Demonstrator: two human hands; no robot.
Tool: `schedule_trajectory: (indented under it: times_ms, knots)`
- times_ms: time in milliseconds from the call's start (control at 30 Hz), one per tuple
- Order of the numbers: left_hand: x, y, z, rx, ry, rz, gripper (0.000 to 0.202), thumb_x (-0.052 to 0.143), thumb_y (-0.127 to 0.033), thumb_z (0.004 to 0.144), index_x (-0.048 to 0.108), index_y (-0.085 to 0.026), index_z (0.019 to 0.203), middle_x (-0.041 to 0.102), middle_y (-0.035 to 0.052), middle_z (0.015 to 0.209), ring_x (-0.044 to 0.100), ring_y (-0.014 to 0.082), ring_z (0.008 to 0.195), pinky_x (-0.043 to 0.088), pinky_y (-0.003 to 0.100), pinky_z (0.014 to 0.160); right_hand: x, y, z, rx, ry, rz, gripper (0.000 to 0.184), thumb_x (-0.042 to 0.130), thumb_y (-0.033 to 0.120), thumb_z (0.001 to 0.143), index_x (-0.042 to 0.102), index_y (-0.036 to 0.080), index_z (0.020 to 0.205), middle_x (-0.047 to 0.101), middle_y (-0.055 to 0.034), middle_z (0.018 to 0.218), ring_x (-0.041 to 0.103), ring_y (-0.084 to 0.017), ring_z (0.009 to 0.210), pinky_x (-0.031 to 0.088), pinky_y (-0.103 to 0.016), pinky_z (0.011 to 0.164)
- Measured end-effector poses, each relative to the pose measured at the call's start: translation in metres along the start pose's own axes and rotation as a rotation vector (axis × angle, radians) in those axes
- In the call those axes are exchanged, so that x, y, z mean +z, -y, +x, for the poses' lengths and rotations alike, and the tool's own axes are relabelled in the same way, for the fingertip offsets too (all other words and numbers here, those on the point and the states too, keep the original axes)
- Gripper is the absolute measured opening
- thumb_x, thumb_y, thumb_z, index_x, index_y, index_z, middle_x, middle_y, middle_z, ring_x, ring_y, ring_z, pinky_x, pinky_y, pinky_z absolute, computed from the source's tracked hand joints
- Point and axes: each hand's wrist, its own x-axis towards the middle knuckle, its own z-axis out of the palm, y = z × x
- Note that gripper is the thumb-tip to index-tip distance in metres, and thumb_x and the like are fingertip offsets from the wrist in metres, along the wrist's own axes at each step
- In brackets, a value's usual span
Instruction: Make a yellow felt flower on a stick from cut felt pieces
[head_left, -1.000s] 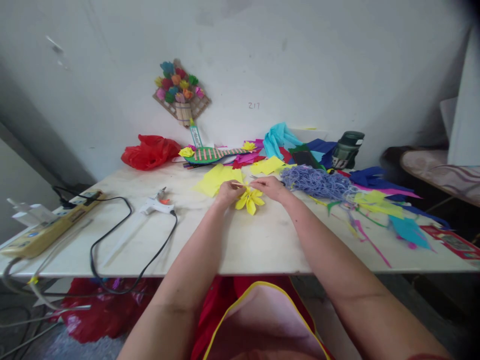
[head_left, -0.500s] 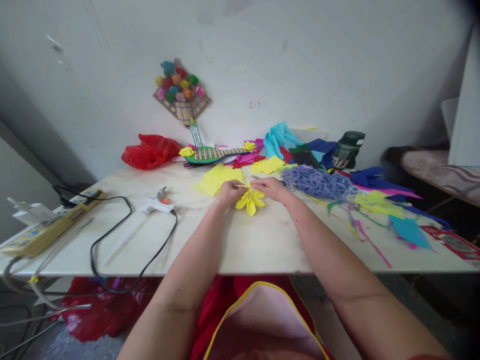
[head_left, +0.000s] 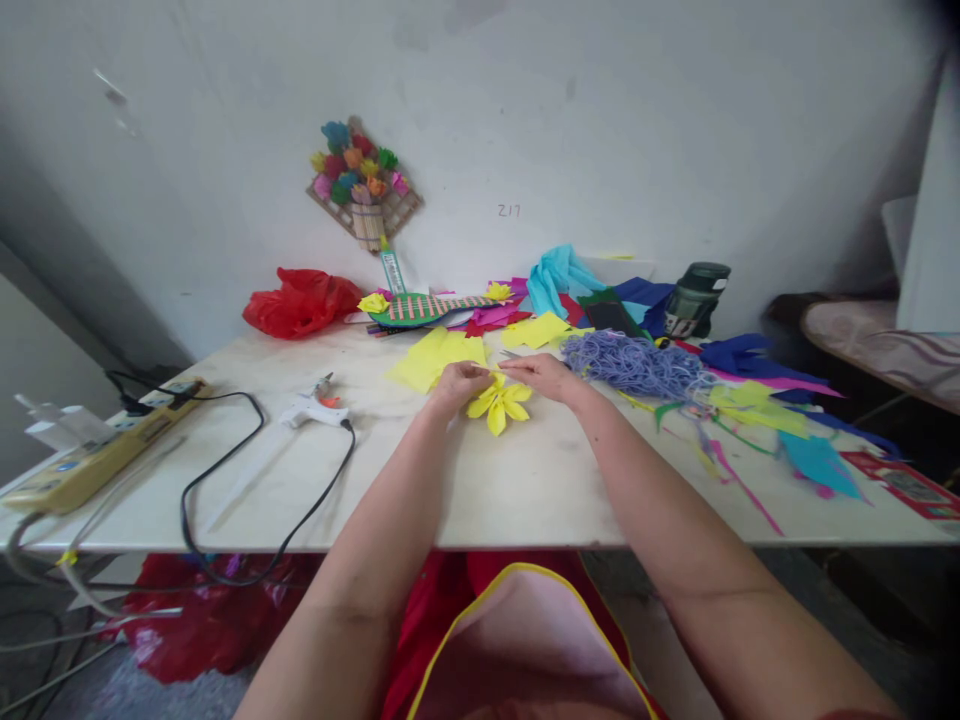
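Observation:
A yellow paper flower [head_left: 499, 401] with several pointed petals lies on the pale table [head_left: 420, 480] between my hands. My left hand [head_left: 459, 383] is closed, pinching the flower's top left edge. My right hand [head_left: 546, 374] pinches the flower's top right edge, fingers pressed together. A flat yellow paper sheet [head_left: 433, 358] lies just behind my left hand.
A white glue gun [head_left: 313, 408] with a black cord and a power strip [head_left: 97, 455] lie at the left. Purple yarn [head_left: 634, 364], coloured paper scraps [head_left: 757, 410], a dark bottle [head_left: 694, 298] and a red bag [head_left: 300, 302] crowd the back and right.
The thin stick seen between my fingers earlier is no longer visible. The flower has turned and shifted slightly toward me; both hands stay at its top.

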Motion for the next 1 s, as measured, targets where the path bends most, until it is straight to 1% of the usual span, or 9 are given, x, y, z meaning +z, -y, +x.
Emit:
schedule_trajectory:
  times_ms: [100, 200, 367, 467, 600, 733, 833, 933, 1000]
  knots:
    - [0.001, -0.003, -0.003, -0.007, 0.001, 0.025, 0.018, 0.080, -0.024, 0.054, 0.064, -0.017, 0.061, 0.059, -0.0030, 0.053, 0.051, 0.0106, 0.050, 0.038, 0.024, 0.053, -0.002, 0.001, -0.001, -0.019, 0.002, -0.012, 0.030, 0.066, 0.036, 0.093, 0.082, 0.026, 0.116, 0.078, -0.0047, 0.125, 0.071, -0.027, 0.123, 0.054, -0.042, 0.109]
    - [0.000, -0.004, -0.004, -0.005, 0.006, 0.052, 0.017, 0.079, -0.024, 0.057, 0.064, -0.017, 0.061, 0.058, -0.0036, 0.052, 0.050, 0.0102, 0.050, 0.036, 0.023, 0.052, -0.004, 0.003, -0.003, -0.003, 0.002, -0.029, 0.031, 0.064, 0.036, 0.094, 0.081, 0.025, 0.117, 0.079, -0.0046, 0.124, 0.072, -0.027, 0.121, 0.055, -0.042, 0.107]
    - [0.000, 0.000, -0.001, 0.005, -0.013, 0.117, 0.016, 0.079, -0.021, 0.059, 0.064, -0.017, 0.061, 0.059, -0.0040, 0.052, 0.049, 0.0096, 0.049, 0.036, 0.023, 0.052, -0.006, 0.008, -0.005, 0.063, -0.024, -0.053, 0.037, 0.062, 0.033, 0.094, 0.078, 0.021, 0.125, 0.080, -0.0073, 0.118, 0.076, -0.025, 0.105, 0.058, -0.038, 0.098]
    - [0.000, 0.002, 0.001, 0.014, -0.038, 0.138, 0.014, 0.078, -0.019, 0.060, 0.064, -0.018, 0.062, 0.060, -0.0038, 0.054, 0.050, 0.0099, 0.050, 0.037, 0.023, 0.053, -0.006, 0.013, -0.006, 0.104, -0.002, -0.053, 0.041, 0.062, 0.033, 0.094, 0.076, 0.017, 0.129, 0.081, -0.0082, 0.112, 0.076, -0.025, 0.099, 0.059, -0.037, 0.093]
    - [0.000, 0.001, 0.001, 0.043, -0.047, 0.139, 0.011, 0.076, -0.019, 0.061, 0.066, -0.018, 0.062, 0.061, -0.0031, 0.055, 0.052, 0.0113, 0.053, 0.038, 0.024, 0.055, -0.005, 0.018, -0.007, 0.136, 0.049, -0.064, 0.041, 0.063, 0.033, 0.095, 0.075, 0.016, 0.129, 0.082, -0.0089, 0.110, 0.076, -0.025, 0.101, 0.059, -0.037, 0.093]
    - [0.000, 0.000, 0.001, 0.037, -0.029, 0.121, 0.010, 0.077, -0.021, 0.061, 0.068, -0.017, 0.063, 0.063, -0.0020, 0.057, 0.055, 0.0128, 0.056, 0.041, 0.024, 0.057, -0.003, 0.020, -0.006, 0.119, 0.056, -0.088, 0.034, 0.062, 0.028, 0.095, 0.078, 0.021, 0.125, 0.078, -0.0089, 0.126, 0.074, -0.026, 0.114, 0.057, -0.038, 0.101]
    - [-0.001, 0.001, 0.001, 0.024, -0.014, 0.098, 0.011, 0.077, -0.022, 0.059, 0.068, -0.017, 0.064, 0.063, -0.0021, 0.057, 0.055, 0.0129, 0.055, 0.041, 0.025, 0.057, -0.004, 0.021, -0.006, 0.106, 0.068, -0.081, 0.034, 0.061, 0.027, 0.095, 0.078, 0.021, 0.124, 0.075, -0.0081, 0.131, 0.071, -0.026, 0.122, 0.054, -0.038, 0.107]
    - [-0.001, 0.001, 0.000, 0.010, 0.000, 0.071, 0.011, 0.077, -0.022, 0.059, 0.068, -0.017, 0.063, 0.062, -0.0017, 0.056, 0.054, 0.0130, 0.055, 0.041, 0.025, 0.056, -0.005, 0.021, -0.006, 0.115, 0.087, -0.053, 0.036, 0.060, 0.027, 0.095, 0.077, 0.020, 0.126, 0.076, -0.0087, 0.130, 0.072, -0.026, 0.121, 0.054, -0.038, 0.106]
    - [-0.001, 0.000, -0.001, 0.002, 0.011, 0.050, 0.012, 0.077, -0.022, 0.059, 0.067, -0.017, 0.062, 0.062, -0.0014, 0.056, 0.054, 0.0130, 0.054, 0.041, 0.025, 0.056, -0.005, 0.019, -0.006, 0.108, 0.084, -0.036, 0.035, 0.061, 0.028, 0.094, 0.079, 0.019, 0.123, 0.077, -0.0087, 0.127, 0.073, -0.026, 0.117, 0.055, -0.037, 0.105]
